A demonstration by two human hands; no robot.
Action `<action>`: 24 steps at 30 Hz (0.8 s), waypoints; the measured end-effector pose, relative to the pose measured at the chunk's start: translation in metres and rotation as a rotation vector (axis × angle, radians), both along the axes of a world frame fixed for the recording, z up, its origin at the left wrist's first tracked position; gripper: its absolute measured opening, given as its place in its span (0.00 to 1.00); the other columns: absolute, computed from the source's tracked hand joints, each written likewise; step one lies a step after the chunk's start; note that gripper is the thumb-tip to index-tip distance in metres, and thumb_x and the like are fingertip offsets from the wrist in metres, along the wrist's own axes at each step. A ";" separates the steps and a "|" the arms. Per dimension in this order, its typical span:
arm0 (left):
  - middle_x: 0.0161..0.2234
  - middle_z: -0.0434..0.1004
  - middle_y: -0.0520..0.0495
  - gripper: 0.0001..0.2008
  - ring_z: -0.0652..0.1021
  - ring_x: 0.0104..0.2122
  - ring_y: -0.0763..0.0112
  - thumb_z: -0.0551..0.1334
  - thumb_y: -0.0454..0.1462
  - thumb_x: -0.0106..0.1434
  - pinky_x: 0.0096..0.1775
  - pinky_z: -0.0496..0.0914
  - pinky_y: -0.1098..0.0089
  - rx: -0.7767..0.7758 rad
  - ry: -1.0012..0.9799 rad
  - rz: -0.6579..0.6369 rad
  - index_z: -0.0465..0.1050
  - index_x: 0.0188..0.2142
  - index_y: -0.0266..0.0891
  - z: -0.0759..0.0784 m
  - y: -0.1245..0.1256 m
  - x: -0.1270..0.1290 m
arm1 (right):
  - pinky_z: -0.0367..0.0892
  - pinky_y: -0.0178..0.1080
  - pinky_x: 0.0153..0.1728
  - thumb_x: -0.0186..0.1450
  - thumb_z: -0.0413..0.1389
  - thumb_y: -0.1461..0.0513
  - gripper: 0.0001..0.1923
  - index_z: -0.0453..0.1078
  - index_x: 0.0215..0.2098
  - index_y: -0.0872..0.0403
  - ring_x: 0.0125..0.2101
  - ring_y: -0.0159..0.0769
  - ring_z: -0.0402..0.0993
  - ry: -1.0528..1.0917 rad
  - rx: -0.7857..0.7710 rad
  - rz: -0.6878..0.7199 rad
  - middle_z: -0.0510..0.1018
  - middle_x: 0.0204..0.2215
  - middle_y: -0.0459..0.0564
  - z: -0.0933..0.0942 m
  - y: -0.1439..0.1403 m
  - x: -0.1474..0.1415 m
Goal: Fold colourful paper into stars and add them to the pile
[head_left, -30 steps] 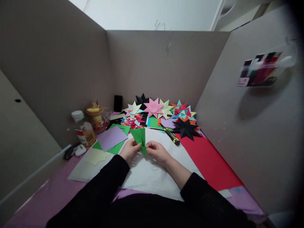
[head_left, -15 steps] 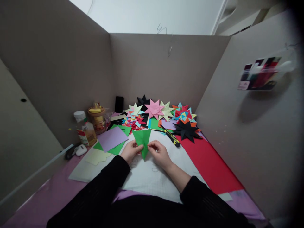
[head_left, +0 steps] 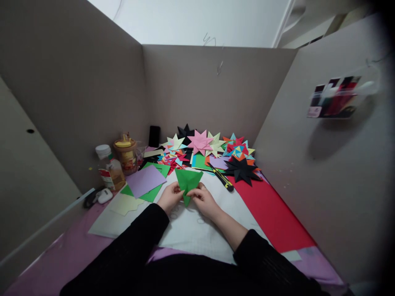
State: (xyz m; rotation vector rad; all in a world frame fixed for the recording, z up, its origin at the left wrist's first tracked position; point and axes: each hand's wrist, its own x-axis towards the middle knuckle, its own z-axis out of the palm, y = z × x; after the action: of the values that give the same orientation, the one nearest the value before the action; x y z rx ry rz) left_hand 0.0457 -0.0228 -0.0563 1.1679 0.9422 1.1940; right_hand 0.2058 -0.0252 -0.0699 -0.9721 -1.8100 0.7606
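Both hands meet at frame centre, pinched on one folded green paper piece (head_left: 187, 182). Left hand (head_left: 170, 196) grips its lower left edge, right hand (head_left: 204, 199) grips lower right, fingertips close together at the bottom point. Piece is kite/triangle shaped, wide end up, narrow tip down betw. the hands, held just above a white sheet (head_left: 197, 230) on the worktop (head_left: 55, 263), which has a pink-purple cover. Black sleeves run from bottom of frame.

Left of centre: lilac paper square (head_left: 145, 179) lying over green sheets (head_left: 152, 192), pale yellow paper (head_left: 126, 203) below-left of those. Right of centre: big red sheet (head_left: 271, 209). Yellow-black utility knife (head_left: 221, 176) lies diagonal just right of the green piece, apart from the hands.

Upper centre, vs. back wall: pile of folded paper stars, incl. pink star (head_left: 200, 142), black star (head_left: 242, 170), multi-colour star (head_left: 239, 149). Dark phone (head_left: 154, 136) stands vs. the wall behind the pile.

Left mid: bottle w/ white cap (head_left: 108, 167), jar w/ yellow lid (head_left: 126, 155), small white item (head_left: 105, 195) near the edge. Cardboard partition walls on three sides; clear pouch w/ coloured papers (head_left: 338, 97) on right wall, blurred.
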 end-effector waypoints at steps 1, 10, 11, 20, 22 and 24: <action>0.27 0.77 0.47 0.21 0.75 0.26 0.71 0.72 0.42 0.44 0.29 0.67 0.73 -0.013 -0.016 -0.027 0.71 0.34 0.33 0.001 -0.001 0.001 | 0.64 0.37 0.37 0.57 0.52 0.67 0.11 0.76 0.31 0.51 0.35 0.34 0.67 -0.003 -0.020 -0.016 0.65 0.33 0.48 0.001 0.000 0.000; 0.31 0.78 0.46 0.22 0.76 0.27 0.73 0.73 0.42 0.44 0.31 0.68 0.74 -0.087 -0.095 -0.066 0.71 0.36 0.35 0.001 -0.001 -0.002 | 0.62 0.36 0.33 0.62 0.51 0.61 0.10 0.74 0.33 0.52 0.33 0.34 0.67 0.043 -0.027 0.056 0.68 0.30 0.48 0.010 0.000 0.005; 0.31 0.78 0.46 0.21 0.76 0.27 0.73 0.73 0.42 0.44 0.31 0.67 0.74 -0.096 -0.106 -0.066 0.71 0.35 0.35 0.001 -0.001 -0.003 | 0.62 0.36 0.32 0.61 0.51 0.60 0.09 0.74 0.33 0.52 0.33 0.34 0.68 0.045 -0.027 0.065 0.69 0.31 0.48 0.011 0.000 0.005; 0.35 0.78 0.42 0.23 0.77 0.30 0.69 0.74 0.39 0.42 0.33 0.69 0.71 -0.163 -0.144 -0.223 0.73 0.38 0.33 -0.001 -0.005 0.000 | 0.60 0.33 0.27 0.57 0.55 0.62 0.02 0.67 0.29 0.53 0.26 0.31 0.64 0.071 -0.063 -0.104 0.69 0.25 0.43 0.008 -0.002 0.000; 0.34 0.79 0.43 0.23 0.77 0.30 0.68 0.74 0.39 0.42 0.33 0.69 0.71 -0.174 -0.131 -0.190 0.74 0.37 0.33 0.000 -0.006 0.000 | 0.60 0.34 0.28 0.59 0.54 0.62 0.04 0.68 0.27 0.53 0.28 0.32 0.65 0.060 -0.028 -0.085 0.70 0.27 0.46 0.008 -0.002 0.001; 0.36 0.79 0.42 0.22 0.78 0.33 0.66 0.74 0.40 0.43 0.35 0.70 0.69 -0.151 -0.152 -0.143 0.75 0.38 0.34 0.002 -0.006 0.000 | 0.61 0.34 0.29 0.59 0.54 0.61 0.05 0.70 0.27 0.53 0.32 0.34 0.67 0.056 0.009 -0.038 0.72 0.31 0.49 0.010 -0.003 0.001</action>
State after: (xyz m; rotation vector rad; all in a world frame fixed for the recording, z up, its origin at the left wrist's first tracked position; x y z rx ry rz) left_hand 0.0456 -0.0287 -0.0541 0.9933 0.8057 1.0619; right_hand 0.2067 -0.0277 -0.0599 -0.9679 -1.7406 0.7484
